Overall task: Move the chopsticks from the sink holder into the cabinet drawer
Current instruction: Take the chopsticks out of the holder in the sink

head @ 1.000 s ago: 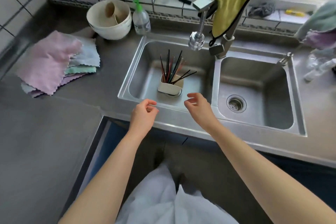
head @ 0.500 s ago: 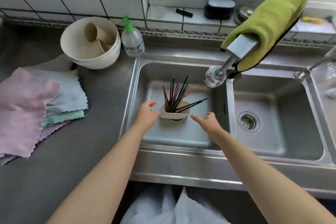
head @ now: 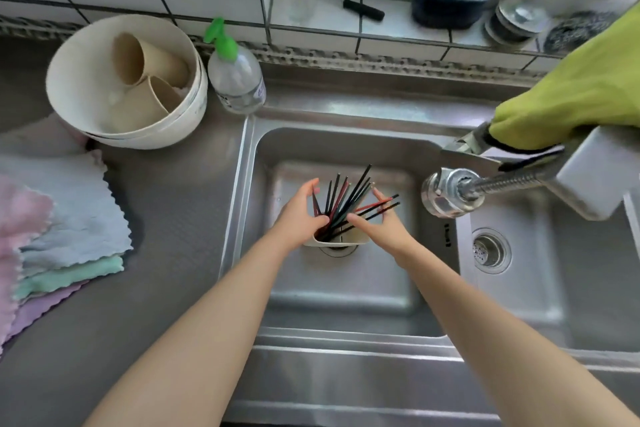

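1. Your left hand was inside the left basin of the sink, at the left side of the holder. Its fingers were curved and half open, with the thumb touching the chopsticks low down and the other fingers raised behind them. The grip was not closed.
2. Your right hand was at the right side of the same holder. It was also half open, the thumb pointing to the left against the bundle and the fingers spread under two chopsticks that leaned out to the right.
3. The chopsticks, black ones and red ones, stood in the small cream holder. They fanned out upward and to the right, and their lower ends were inside the holder between your two hands.
4. The holder stood on the floor of the left basin, over the drain. Part of it was hidden by your hands.
5. The tap head hung over the wall between the two basins, just to the right of the chopstick tips. A green cloth was draped over the tap arm.
6. On the counter at the left were a white bowl with two paper cups inside it, a clear bottle with a green pump, and folded cloths in a pile.
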Action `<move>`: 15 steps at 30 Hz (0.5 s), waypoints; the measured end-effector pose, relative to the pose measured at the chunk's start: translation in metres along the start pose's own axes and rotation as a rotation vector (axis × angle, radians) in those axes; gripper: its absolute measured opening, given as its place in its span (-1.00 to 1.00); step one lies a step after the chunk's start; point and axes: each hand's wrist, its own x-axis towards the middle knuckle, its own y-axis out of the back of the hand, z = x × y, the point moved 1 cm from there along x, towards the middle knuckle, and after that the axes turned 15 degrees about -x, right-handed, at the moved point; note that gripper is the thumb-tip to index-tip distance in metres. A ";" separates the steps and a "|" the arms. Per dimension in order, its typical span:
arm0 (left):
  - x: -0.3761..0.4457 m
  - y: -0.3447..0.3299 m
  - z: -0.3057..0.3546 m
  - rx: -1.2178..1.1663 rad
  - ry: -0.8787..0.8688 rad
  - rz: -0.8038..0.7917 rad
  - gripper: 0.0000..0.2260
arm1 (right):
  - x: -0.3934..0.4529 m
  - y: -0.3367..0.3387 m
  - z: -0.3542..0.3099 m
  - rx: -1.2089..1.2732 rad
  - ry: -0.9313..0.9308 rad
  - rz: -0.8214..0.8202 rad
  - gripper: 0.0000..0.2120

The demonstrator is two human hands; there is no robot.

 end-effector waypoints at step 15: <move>0.041 -0.026 -0.010 -0.104 -0.059 0.099 -0.82 | 0.032 -0.012 -0.026 0.039 0.195 0.144 -0.91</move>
